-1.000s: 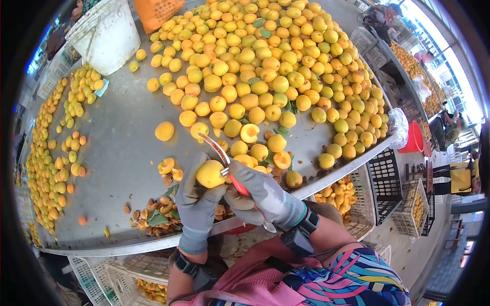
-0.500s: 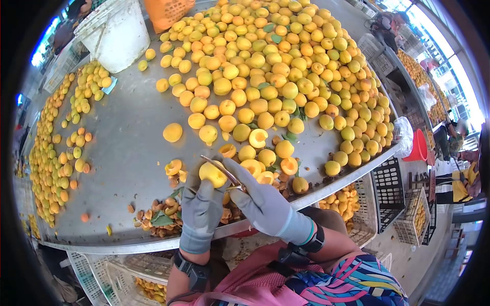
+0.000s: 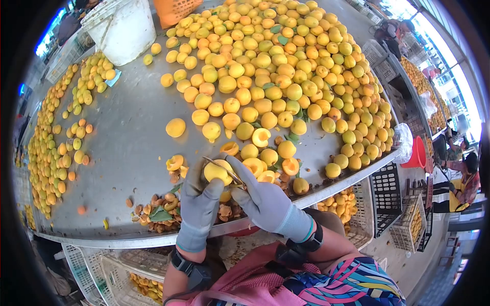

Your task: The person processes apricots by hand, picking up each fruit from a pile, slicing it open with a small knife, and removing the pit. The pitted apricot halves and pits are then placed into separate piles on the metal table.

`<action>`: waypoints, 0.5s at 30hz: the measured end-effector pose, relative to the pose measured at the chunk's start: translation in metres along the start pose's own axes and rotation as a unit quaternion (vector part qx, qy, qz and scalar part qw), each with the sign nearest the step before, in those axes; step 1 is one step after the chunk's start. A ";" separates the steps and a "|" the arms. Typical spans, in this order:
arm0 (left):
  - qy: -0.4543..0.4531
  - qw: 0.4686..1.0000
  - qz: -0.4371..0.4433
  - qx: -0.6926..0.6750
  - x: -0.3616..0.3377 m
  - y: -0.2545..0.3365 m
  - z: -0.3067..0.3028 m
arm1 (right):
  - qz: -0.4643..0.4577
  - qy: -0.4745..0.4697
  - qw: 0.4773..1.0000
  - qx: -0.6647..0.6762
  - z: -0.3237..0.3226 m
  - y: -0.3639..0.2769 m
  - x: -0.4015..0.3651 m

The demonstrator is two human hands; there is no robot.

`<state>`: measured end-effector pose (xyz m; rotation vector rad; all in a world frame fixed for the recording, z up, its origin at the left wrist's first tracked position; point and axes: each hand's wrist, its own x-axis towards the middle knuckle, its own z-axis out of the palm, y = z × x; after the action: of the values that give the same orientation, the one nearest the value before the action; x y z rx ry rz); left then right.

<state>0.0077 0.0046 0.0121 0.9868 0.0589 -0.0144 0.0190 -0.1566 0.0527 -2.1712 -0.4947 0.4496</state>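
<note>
My gloved left hand [image 3: 198,206] is closed around a yellow apricot [image 3: 217,172] over the front of the metal table. In my gloved right hand [image 3: 268,204] is a slim, pointed metal cutting tool [image 3: 232,176], its narrow end lying along the fruit's upper side. Whether the blade has entered the flesh cannot be made out. Just beyond my right hand lie cut apricot halves [image 3: 253,166] and whole fruit. Another opened apricot [image 3: 175,162] rests beyond my left hand. Brown pits and scraps [image 3: 166,208] with a leaf are heaped beside my left wrist.
A large pile of apricots [image 3: 286,66] covers the back and right of the metal table [image 3: 122,143]. More apricots [image 3: 51,158] line the left side. A white bucket [image 3: 120,33] stands at the back left. Crates [image 3: 388,196] sit below the front edge; people work at right.
The apricot has shifted slightly right in my left hand. The tool now lies along its upper side instead of across its front. The view has moved a little.
</note>
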 end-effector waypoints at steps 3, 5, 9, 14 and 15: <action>0.018 0.999 0.008 -0.025 0.000 -0.007 -0.002 | -0.059 0.048 0.996 0.054 0.009 0.008 0.002; -0.002 0.998 -0.024 -0.060 0.000 -0.006 -0.003 | -0.087 0.076 0.991 0.061 0.018 0.013 0.003; -0.028 0.993 -0.049 -0.100 -0.002 -0.007 -0.006 | -0.053 0.047 0.996 0.057 0.012 0.009 -0.001; -0.049 0.995 -0.016 0.085 0.002 0.007 -0.020 | -0.098 0.028 0.995 0.018 0.003 0.013 0.003; -0.072 0.988 -0.024 0.136 0.003 0.010 -0.021 | -0.079 0.009 0.997 0.017 0.003 0.013 0.003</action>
<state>0.0097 0.0280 0.0086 1.2540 -0.0535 -0.1398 0.0226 -0.1609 0.0405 -2.0824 -0.6387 0.3499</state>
